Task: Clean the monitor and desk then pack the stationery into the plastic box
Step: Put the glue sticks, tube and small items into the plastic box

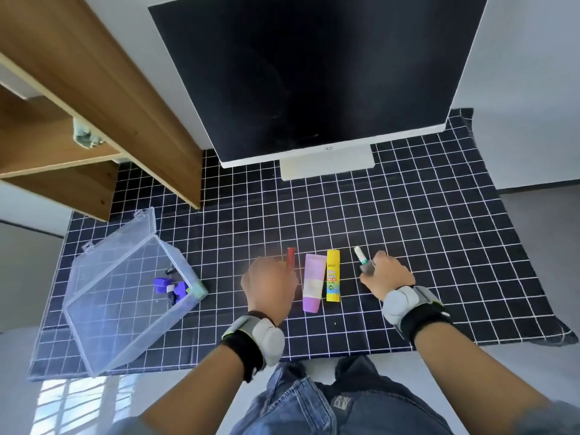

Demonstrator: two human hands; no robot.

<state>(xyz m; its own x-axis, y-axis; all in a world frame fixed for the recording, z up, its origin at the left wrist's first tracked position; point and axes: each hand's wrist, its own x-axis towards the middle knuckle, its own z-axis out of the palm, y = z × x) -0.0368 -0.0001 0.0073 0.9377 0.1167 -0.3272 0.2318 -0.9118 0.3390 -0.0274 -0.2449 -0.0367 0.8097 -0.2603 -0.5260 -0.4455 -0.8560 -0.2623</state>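
Note:
A clear plastic box [94, 312] lies open at the left of the desk, its lid [125, 237] tipped back, with purple clips [171, 287] in its right corner. On the checked cloth lie a purple tube [314, 282] and a yellow glue stick [332, 279]. My left hand [270, 288], blurred, is over a red pen [291, 257] and seems to grip it. My right hand [387, 276] grips a white and green correction pen [361, 255] at its lower end. The dark monitor [314, 67] stands behind.
A black cloth with a white grid [423, 215] covers the desk. A wooden shelf unit [94, 105] stands at the back left, with a crumpled rag [86, 136] on its shelf. The monitor's white base [326, 166] sits on the cloth.

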